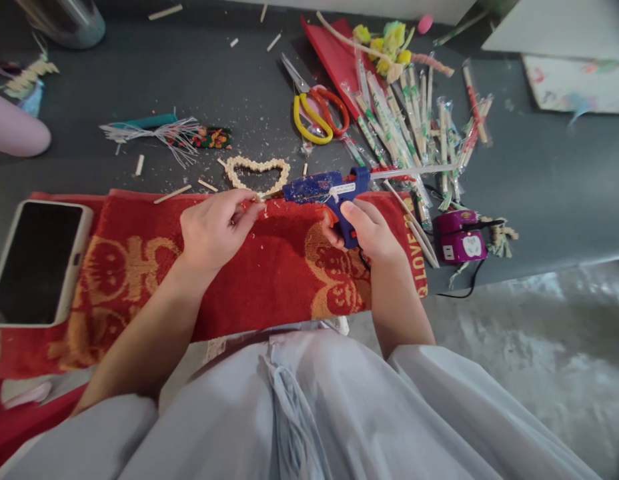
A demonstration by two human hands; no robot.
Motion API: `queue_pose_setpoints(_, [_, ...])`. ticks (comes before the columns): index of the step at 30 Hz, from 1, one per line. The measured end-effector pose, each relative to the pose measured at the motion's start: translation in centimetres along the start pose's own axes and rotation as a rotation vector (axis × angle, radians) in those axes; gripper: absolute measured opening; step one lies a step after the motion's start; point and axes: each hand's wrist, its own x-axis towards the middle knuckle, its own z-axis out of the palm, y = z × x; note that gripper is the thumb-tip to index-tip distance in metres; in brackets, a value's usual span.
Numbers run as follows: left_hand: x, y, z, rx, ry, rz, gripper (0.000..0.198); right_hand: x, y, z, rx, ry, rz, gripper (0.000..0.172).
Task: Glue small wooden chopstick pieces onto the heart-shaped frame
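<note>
My right hand (367,223) is wrapped round the handle of a blue glue gun (314,187), with fingers at its orange trigger. A translucent glue stick (414,171) sticks out of the gun's back end. The nozzle points left, at the fingertips of my left hand (217,223). Those fingers are pinched together; what is between them is too small to make out. Right beyond them is a heart-shaped outline (234,179) built of small cream pieces. Its lower point meets my fingertips, and I cannot tell whether they grip it. A red patterned towel (269,280) lies beneath both hands.
Yellow-and-orange-handled scissors (313,117) lie beyond the gun. Several wrapped chopsticks (389,123) are piled at the right, near a purple plug block (459,237) with a black cord. A phone (37,263) rests at the left. Cut stick pieces (173,194) and crumbs are scattered across the dark table.
</note>
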Motion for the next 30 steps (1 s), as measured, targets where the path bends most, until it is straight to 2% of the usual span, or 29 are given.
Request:
queue_pose_setpoints(7, [0.03, -0.12, -0.15, 0.031, -0.062, 0.013, 0.035, -0.07, 0.19, -0.1, -0.008, 0.025, -0.006, 0.051])
queue_pose_setpoints(14, [0.05, -0.18, -0.22, 0.046, -0.022, 0.079, 0.036, -0.02, 0.11, -0.02, -0.01, 0.011, -0.013, 0.051])
queue_pose_setpoints(24, [0.14, -0.14, -0.36, 0.04, -0.051, 0.009, 0.033, -0.14, -0.1, -0.03, -0.024, 0.029, 0.011, 0.052])
queue_pose_setpoints(27, [0.18, -0.11, -0.37, 0.026, -0.059, 0.0, 0.033, -0.17, -0.1, -0.01, -0.024, 0.063, 0.015, 0.052])
queue_pose_setpoints(30, [0.17, -0.09, -0.31, 0.016, -0.06, -0.014, 0.032, -0.13, 0.01, -0.26, -0.022, 0.151, -0.027, 0.051])
